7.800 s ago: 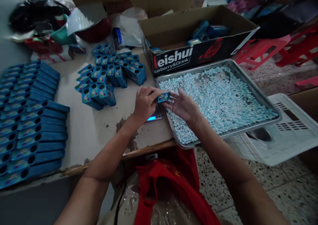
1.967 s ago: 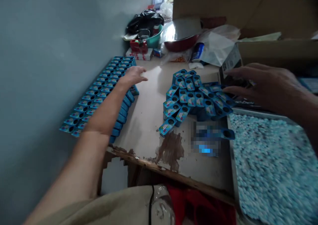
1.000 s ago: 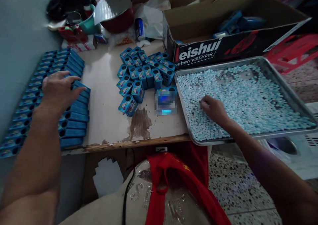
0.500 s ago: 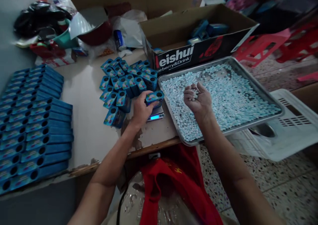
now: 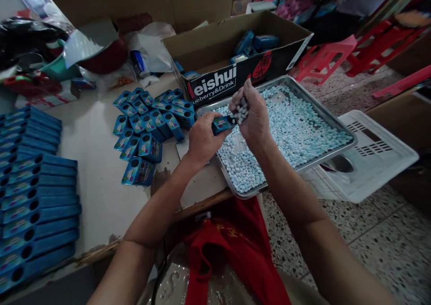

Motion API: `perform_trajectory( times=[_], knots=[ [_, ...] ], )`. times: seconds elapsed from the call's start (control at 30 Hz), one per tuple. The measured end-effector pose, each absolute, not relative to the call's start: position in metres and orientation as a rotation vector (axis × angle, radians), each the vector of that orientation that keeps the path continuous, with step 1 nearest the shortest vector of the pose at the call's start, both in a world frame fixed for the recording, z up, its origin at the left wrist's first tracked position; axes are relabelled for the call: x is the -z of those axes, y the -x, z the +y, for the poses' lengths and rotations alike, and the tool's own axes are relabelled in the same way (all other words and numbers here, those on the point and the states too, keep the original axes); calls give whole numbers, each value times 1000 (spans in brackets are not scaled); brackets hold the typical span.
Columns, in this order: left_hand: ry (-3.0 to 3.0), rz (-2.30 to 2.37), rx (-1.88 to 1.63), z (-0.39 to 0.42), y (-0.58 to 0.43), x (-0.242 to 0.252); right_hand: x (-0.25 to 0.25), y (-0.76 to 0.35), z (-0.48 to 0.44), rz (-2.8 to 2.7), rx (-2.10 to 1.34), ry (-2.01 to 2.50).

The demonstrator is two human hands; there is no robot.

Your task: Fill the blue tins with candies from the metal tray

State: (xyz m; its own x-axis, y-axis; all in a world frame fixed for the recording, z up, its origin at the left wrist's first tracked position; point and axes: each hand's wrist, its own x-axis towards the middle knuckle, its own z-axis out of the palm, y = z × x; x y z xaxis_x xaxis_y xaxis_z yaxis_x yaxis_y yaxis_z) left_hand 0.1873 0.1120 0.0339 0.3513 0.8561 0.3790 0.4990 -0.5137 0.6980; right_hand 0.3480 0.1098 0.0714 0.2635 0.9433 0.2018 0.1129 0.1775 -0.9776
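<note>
My left hand [image 5: 202, 139] is closed round a small blue box [image 5: 222, 124], held above the near left corner of a metal tray [image 5: 343, 148]. My right hand [image 5: 252, 114] is cupped shut on a handful of pale blue and white candies [image 5: 241, 112], pressed against the box's end. The tray is full of the same loose candies [image 5: 296, 130]. A cluster of small blue boxes [image 5: 148, 125] with round holes stands on the table to the left of my hands.
Rows of blue boxes [image 5: 30, 188] lie stacked along the table's left side. An open cardboard carton [image 5: 232, 71] sits behind the tray. A white plastic crate [image 5: 373, 156] and red stools [image 5: 319, 58] are on the floor at right. Bowls and bags [image 5: 84, 53] clutter the back.
My left hand left the stacked rows, picked a box off the scale and lifted it over the tray. My right hand scooped candies from the tray and brought them to the box.
</note>
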Motion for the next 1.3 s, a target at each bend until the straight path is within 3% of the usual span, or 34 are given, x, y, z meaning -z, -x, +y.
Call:
perform_trajectory(
  times=[0.17,0.43,0.63,0.93,1.3],
  knots=[
    [-2167,1168,-1037,111,-199,-23,-47,-365,124,-692,-991,943],
    [-1843,1095,-1139,111,-166,-11,-18,-421,119,-191,-1056,990],
    [-1704,1216,-1289,96,-94,1,14,-439,62,-603,-1313,1368],
    [-1697,1238,-1218,86,-71,43,-15,-432,42,-1414,-1527,1695],
    [-1831,1318,-1219,52,-37,12,-32,-392,68,-713,-1651,1484]
  ],
)
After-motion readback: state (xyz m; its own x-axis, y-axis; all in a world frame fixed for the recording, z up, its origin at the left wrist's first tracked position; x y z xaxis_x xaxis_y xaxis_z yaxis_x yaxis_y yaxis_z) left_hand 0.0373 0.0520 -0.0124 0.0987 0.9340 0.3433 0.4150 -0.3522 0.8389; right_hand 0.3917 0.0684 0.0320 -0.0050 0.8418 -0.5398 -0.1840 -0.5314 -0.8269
